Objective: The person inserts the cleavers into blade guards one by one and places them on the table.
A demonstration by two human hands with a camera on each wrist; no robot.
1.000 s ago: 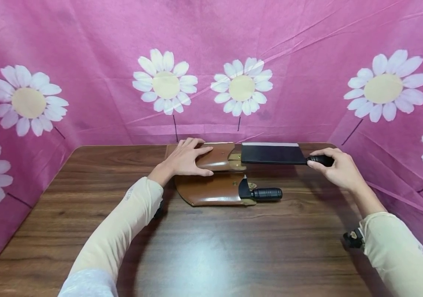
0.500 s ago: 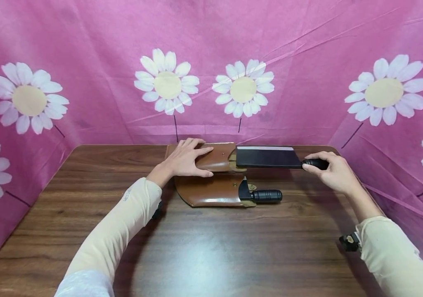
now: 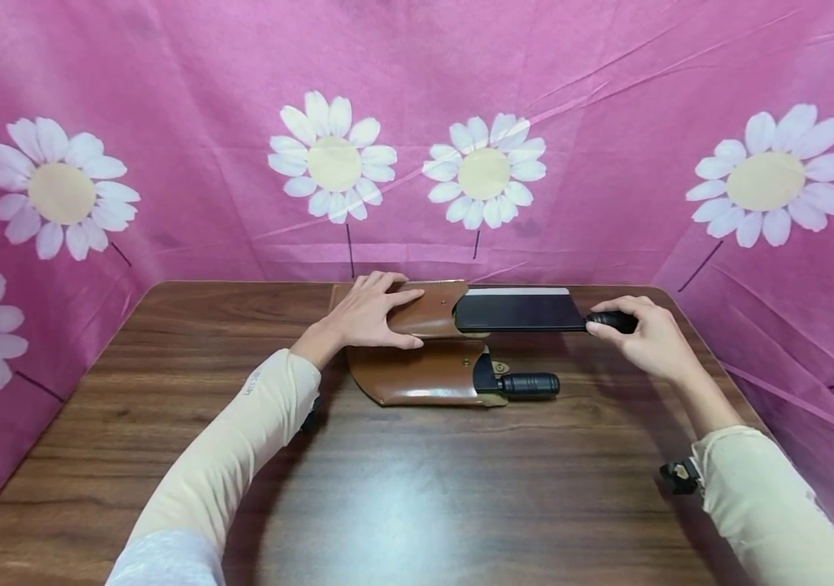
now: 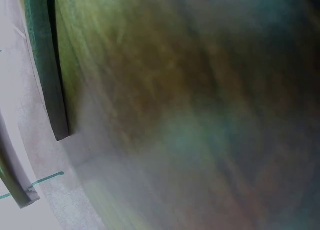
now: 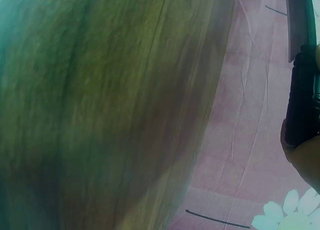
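In the head view my left hand (image 3: pixel 365 312) rests with spread fingers on the far brown leather sheath (image 3: pixel 440 313), near the table's back edge. My right hand (image 3: pixel 647 335) grips the black handle (image 3: pixel 613 322) of a cleaver, fingers and thumb round it. Its wide dark blade (image 3: pixel 519 311), with a pale strip along the far edge, points left, and its left end is inside the sheath's mouth. The right wrist view shows the same handle (image 5: pixel 302 97) at its right border, with part of the blade above it. The left wrist view is mostly blurred tabletop.
Just in front lies a second brown sheath (image 3: pixel 412 378) with a rounded left end; a knife's black handle (image 3: pixel 530 385) sticks out of its right side. Both sit on a wooden table (image 3: pixel 534 488). Pink cloth (image 3: pixel 402 65) with printed daisies stands round the back and sides.
My right hand has moved left with the cleaver, and the blade's end has gone from outside the far sheath into its mouth. My left hand has stayed on the sheath.
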